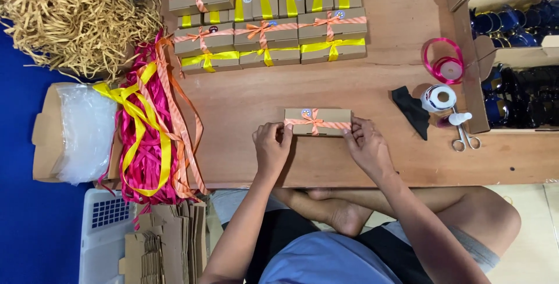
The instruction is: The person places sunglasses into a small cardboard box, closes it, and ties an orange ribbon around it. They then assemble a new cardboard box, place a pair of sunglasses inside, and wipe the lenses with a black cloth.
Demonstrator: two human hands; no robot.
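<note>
A wide wooden bench [396, 80] carries stacked ribbon-tied boxes [271, 19] at its far side. Near its front edge sits one small kraft box [318, 121] with an orange bow, left hand [272, 147] and right hand [365, 146] fingers grasping its ends.

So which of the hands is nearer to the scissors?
Right. The right hand grips the right end of the ribboned box, a short way left of the scissors; the left hand holds the box's far left end.
</note>
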